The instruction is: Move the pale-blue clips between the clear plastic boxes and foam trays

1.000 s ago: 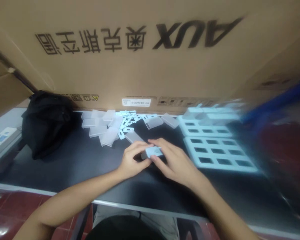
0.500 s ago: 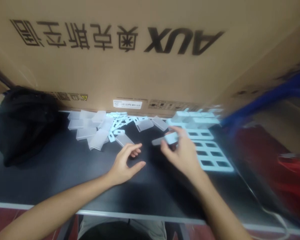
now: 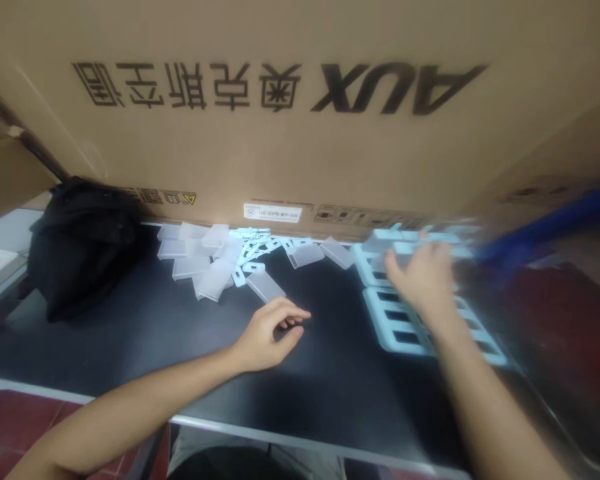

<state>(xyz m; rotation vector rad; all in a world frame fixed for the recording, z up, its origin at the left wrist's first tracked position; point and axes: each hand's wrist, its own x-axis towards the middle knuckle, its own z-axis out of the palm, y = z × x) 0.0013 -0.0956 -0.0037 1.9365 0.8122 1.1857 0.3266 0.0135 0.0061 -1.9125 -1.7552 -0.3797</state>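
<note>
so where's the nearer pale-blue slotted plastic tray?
Nearer tray: head view, right side, in front of the farther pale-blue tray, partly hidden by the right forearm.

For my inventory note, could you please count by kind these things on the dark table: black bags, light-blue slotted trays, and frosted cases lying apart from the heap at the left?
Black bag: 1
Light-blue slotted trays: 2
Frosted cases apart from the heap: 3
Total: 6

Right hand (image 3: 424, 277) blurred; right edge smeared; soft shadow on tabletop (image 3: 380, 400).
</note>
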